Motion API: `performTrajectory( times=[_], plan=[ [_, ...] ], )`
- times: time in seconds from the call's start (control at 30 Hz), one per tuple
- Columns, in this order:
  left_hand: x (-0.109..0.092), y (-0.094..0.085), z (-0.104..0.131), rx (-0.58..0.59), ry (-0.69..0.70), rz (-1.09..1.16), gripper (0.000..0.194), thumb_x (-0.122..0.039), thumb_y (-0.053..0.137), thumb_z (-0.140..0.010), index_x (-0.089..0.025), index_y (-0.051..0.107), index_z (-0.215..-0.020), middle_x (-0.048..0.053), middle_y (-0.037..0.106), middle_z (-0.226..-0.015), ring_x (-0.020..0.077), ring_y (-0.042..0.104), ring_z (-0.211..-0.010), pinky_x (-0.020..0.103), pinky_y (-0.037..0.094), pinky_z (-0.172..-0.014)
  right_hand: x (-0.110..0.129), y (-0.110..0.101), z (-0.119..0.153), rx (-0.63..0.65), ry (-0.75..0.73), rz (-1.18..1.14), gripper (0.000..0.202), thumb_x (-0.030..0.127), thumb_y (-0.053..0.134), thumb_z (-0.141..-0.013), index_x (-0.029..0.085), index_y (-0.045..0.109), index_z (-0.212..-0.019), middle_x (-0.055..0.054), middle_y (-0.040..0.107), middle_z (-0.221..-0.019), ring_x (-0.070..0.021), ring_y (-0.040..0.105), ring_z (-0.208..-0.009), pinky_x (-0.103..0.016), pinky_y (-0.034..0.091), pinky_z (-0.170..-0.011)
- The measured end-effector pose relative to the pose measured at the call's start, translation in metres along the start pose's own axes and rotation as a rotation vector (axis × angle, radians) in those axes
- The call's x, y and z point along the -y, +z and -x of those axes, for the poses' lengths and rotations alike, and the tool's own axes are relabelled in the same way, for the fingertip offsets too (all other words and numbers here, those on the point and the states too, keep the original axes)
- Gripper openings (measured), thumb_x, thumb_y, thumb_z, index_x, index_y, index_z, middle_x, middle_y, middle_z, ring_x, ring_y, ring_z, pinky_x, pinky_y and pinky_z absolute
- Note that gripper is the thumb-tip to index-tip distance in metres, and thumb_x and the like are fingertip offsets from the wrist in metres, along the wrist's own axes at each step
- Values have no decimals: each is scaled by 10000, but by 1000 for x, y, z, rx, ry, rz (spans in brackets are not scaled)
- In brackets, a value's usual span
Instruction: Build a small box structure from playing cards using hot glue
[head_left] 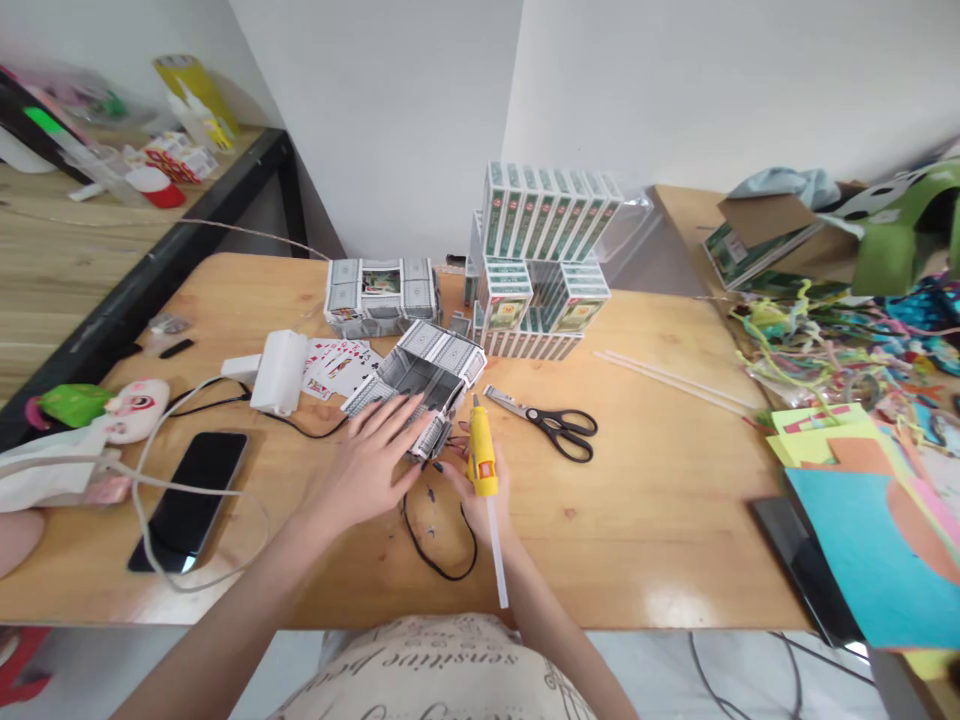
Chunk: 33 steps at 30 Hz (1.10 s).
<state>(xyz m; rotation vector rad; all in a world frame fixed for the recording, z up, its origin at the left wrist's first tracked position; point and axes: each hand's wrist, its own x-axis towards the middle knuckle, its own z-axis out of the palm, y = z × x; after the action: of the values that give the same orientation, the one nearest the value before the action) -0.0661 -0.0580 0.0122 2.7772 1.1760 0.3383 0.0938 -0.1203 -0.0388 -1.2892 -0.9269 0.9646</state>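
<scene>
A small open-topped box made of patterned grey playing cards [442,350] lies tilted on the wooden table [622,530]. My left hand [367,465] holds its near left side, with the fingers stretched over the rim and the thumb low at the near corner. My right hand [491,510] is closed around a yellow hot glue gun [481,450], its nozzle pointing away beside the box's right corner. A clear glue stick [496,560] sticks out of the gun's rear. The right fingers are partly hidden behind the gun. Black-handled scissors [555,423] lie just right of it.
Behind stand a larger card-covered box [382,295] and stacked card packs [547,215]. Loose cards [337,367], a white adapter [280,372] and a phone [191,495] lie left. Glue sticks [675,382] and coloured paper [877,550] lie right. A black cord [442,575] loops near my hands.
</scene>
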Motion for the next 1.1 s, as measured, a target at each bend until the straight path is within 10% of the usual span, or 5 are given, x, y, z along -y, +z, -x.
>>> performTrajectory(
  times=[0.77,1.1],
  plan=[
    [0,-42,-65,321,245,-74,305,-337,635,-689,-229,608,-973,53,541,-1012,230,533,-944,348,388,-808,-15,1,-6,-27,-17,-16,520,370,722,-689,231,511,-1144,-38,584,-934,-186,570,-771,-363,521,-730],
    [20,-34,-66,393,200,159,419,-369,605,-722,-265,549,-1123,11,533,-1122,178,569,-937,269,415,-831,-14,3,-10,12,23,-123,480,357,712,-693,228,518,-1112,-24,611,-858,-189,607,-740,-379,540,-736]
  ],
)
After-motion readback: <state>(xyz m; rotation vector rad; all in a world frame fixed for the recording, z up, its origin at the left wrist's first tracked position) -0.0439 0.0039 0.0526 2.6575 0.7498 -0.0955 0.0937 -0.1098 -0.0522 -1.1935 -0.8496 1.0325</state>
